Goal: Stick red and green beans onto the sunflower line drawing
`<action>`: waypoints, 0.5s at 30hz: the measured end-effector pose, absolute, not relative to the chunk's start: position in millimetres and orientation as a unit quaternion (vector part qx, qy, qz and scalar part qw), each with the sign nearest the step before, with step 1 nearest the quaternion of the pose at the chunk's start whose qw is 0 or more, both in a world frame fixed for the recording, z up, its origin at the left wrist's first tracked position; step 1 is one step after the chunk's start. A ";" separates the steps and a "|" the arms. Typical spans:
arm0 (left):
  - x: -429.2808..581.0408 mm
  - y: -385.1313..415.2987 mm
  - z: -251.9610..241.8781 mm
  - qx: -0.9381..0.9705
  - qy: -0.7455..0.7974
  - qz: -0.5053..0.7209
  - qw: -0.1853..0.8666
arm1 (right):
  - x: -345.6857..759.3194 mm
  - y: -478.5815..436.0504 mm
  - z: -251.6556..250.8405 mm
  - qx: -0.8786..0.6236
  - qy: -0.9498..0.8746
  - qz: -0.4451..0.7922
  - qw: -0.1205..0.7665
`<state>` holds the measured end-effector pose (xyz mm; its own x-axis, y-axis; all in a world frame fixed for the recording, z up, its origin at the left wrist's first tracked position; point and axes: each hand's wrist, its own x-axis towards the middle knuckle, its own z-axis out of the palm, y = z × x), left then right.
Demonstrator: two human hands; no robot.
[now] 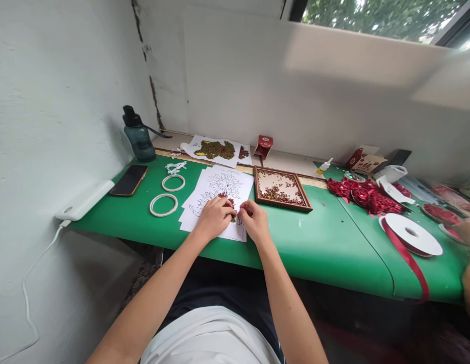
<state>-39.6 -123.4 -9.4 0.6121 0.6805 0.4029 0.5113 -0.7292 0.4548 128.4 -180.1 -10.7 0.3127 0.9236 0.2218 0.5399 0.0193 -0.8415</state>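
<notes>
Sheets of white paper with black flower line drawings (223, 181) lie stacked on the green table. Small red and green beads (233, 218) cover part of the top drawing. My left hand (214, 217) rests on the paper, its fingers curled beside the beads. My right hand (253, 220) is at the paper's right edge, thumb and forefinger pinched close to the beads; whatever is between them is too small to make out. A wooden-framed tray (307, 206) holding loose red and green beads lies just beyond my right hand.
On the left are a phone (129, 180), a dark bottle (139, 141), two white rings (163, 205) and a white power device (85, 200). A beaded picture (216, 149) lies behind. Rightward are a glue bottle (324, 167), red ribbon bundles (371, 197), a spool (413, 233) and another person's hand.
</notes>
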 end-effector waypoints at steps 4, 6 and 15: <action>-39.6 -123.8 -8.7 0.883 0.336 0.291 0.154 | 128.1 -180.7 -10.0 -0.665 -0.548 0.212 0.460; -39.3 -123.9 -8.9 0.883 0.335 0.291 0.154 | 128.1 -181.0 -9.6 -0.666 -0.549 0.212 0.459; -39.6 -125.0 -6.3 0.889 0.330 0.282 0.149 | 128.2 -180.2 -9.8 -0.671 -0.549 0.206 0.454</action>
